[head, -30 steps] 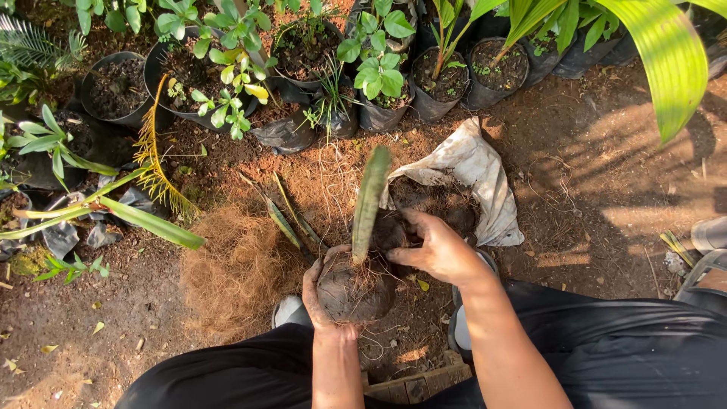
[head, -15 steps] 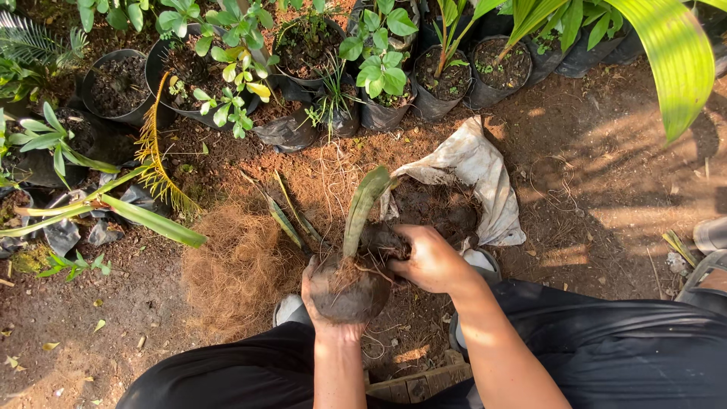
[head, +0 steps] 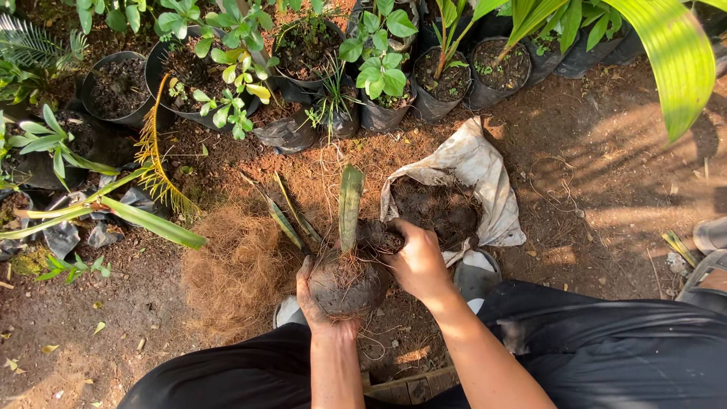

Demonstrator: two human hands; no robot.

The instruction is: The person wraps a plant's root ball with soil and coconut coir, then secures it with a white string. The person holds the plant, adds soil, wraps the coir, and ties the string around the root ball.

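Observation:
My left hand point(head: 318, 307) cups a round ball of dark soil and roots point(head: 348, 286) from below. A single long green leaf point(head: 349, 206) rises upright out of the ball. My right hand point(head: 418, 263) presses against the ball's right upper side, fingers closed over a clump of dark soil point(head: 379, 238). Just behind it lies an open white sack point(head: 473, 170) with dark soil point(head: 435, 208) inside. Both hands are smeared with earth.
A heap of brown coconut fibre point(head: 235, 265) lies left of the ball, with narrow cut leaves point(head: 284, 220) beside it. Black nursery bags and pots with green plants point(head: 227, 68) line the far side. My dark trousers point(head: 606, 348) fill the near edge. Reddish bare ground point(head: 628, 151) spreads right.
My right hand has come back from the sack to the top of the root ball. The leaf tilted right briefly and now stands nearly upright again.

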